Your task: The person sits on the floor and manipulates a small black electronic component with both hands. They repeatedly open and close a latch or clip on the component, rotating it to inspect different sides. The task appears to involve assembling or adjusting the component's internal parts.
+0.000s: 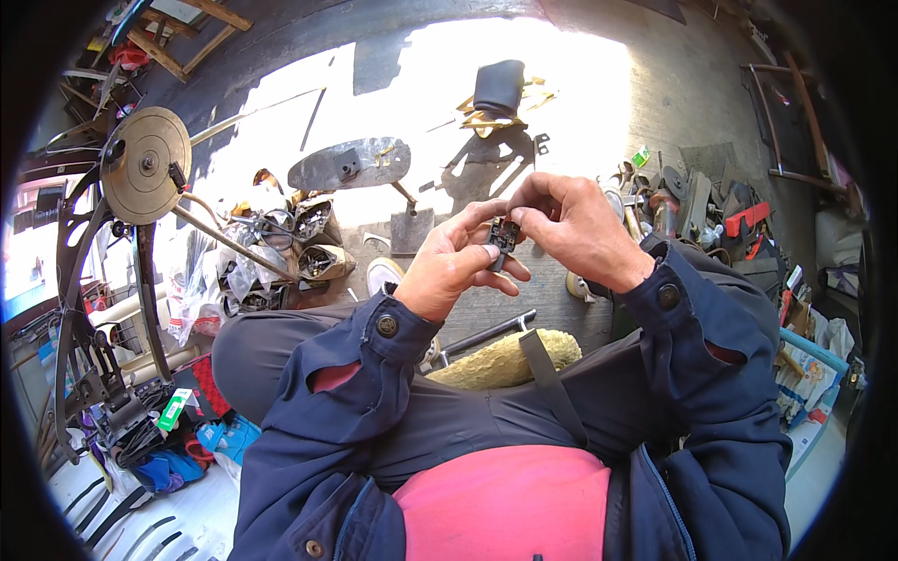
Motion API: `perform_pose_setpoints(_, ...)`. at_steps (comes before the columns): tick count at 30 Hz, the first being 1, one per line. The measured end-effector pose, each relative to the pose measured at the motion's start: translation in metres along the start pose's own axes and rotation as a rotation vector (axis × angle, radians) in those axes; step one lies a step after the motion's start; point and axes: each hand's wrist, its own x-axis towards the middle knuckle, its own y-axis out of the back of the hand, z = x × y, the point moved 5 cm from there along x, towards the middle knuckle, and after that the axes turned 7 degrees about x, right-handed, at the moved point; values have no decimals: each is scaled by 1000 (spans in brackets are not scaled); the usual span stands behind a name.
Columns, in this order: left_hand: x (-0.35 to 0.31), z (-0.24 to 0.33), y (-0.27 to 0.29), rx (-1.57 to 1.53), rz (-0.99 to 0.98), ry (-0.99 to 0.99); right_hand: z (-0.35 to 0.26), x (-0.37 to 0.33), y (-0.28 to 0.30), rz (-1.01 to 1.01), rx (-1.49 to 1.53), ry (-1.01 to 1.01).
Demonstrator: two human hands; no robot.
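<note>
A small black slotted part, perhaps metal or plastic, is up in front of my lap between both hands. My left hand is closed on its lower end, thumb across the face and fingers behind. The thumb and forefinger of my right hand pinch together at its upper end; whether a separate tiny piece is between them, I cannot make out. Something brownish shows at that upper end. The part's back is hidden by my fingers.
Left stands a hand-wheel machine with a long rod. Near it are open bags of small parts and an oval-topped stand. A black-seated stool is ahead. Tools and a red box lie right. A yellow roll lies below my hands.
</note>
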Motion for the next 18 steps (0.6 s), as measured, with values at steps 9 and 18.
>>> perform_pose_setpoints(9, -1, 1, -2, -11, 19, -4, -1, 0, 0, -7, 37, 23)
perform_pose_setpoints(18, 0, 2, -2, -32, -15, -12, 4, 0, -5, -30, 33, 47)
